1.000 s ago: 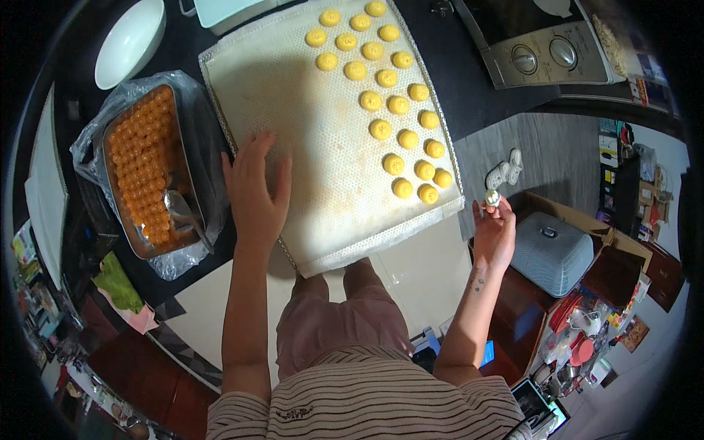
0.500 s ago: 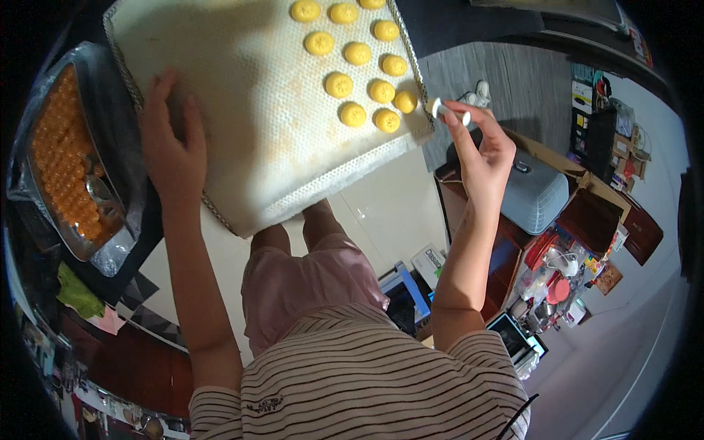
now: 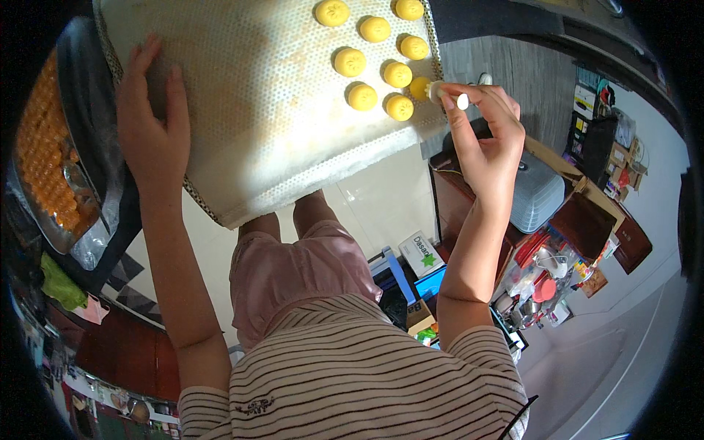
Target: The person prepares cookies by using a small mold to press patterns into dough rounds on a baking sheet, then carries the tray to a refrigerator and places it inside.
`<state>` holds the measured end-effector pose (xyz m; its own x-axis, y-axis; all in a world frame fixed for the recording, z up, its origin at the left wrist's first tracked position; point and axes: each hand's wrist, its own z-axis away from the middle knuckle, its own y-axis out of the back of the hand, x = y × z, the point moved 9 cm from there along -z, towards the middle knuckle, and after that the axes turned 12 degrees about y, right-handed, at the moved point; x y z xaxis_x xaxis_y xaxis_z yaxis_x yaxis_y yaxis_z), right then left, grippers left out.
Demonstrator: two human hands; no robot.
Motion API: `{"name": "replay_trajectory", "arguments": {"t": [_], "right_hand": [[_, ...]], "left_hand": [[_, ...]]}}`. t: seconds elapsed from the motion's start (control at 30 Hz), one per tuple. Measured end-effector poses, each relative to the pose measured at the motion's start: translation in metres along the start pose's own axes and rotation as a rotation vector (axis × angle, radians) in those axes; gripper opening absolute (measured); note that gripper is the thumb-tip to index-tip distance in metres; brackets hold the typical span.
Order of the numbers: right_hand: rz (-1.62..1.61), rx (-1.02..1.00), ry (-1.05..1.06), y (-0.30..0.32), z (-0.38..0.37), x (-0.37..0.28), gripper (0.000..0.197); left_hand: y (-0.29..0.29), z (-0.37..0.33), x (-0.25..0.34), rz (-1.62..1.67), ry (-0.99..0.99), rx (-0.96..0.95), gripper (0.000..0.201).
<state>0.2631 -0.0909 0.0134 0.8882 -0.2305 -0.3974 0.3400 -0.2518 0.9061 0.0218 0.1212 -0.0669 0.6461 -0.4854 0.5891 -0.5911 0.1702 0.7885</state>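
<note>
"while i watch the head feed from this far end, what does each grip have?"

"my right grip (image 3: 485,121) pinches a small white plunger-shaped stamp (image 3: 463,102), seemingly plastic, between thumb and fingertips. my left grip (image 3: 155,132) is spread and holds nothing, over the left part of a wide white honeycomb-textured mat (image 3: 257,132); whether it touches, i can't tell."

"where exactly is the stamp?"

"at the mat's right edge, its head against or just in front of a round yellow dough-like ball (image 3: 419,88). the contact is hidden from me."

"how would it handle?"

"light and stiff, i'd judge, perhaps slick if the fingers are oily. i'd hold it by the narrow shaft near the rounded end knob, keeping it straight. the ball is the delicate part: it looks soft, so too much force could dent it or make it stick."

"other textures?"

"the other yellow balls (image 3: 363,97) are squat domes with a faint pattern in their tops. the mat has a braided border. left of it, glossy orange balls (image 3: 45,139) are packed in a shiny metal tray (image 3: 86,214), with crinkled clear plastic (image 3: 92,246) around it."
</note>
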Motion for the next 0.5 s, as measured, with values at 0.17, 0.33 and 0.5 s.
{"name": "replay_trajectory", "arguments": {"t": [0.17,0.33,0.5], "right_hand": [[0.000,-0.009,0.016,-0.0033,-0.0007,-0.0023,0.013],[0.039,-0.003,0.062,-0.0031,-0.0014,-0.0047,0.014],[0.044,-0.015,0.072,-0.0049,-0.0035,-0.0058,0.012]], "left_hand": [[-0.0001,-0.0011,-0.0024,0.017,0.036,-0.015,0.035],[0.0001,-0.0018,-0.0026,0.009,0.016,-0.005,0.035],[0.0001,-0.0030,0.0000,0.011,0.018,-0.017,0.035]]}}
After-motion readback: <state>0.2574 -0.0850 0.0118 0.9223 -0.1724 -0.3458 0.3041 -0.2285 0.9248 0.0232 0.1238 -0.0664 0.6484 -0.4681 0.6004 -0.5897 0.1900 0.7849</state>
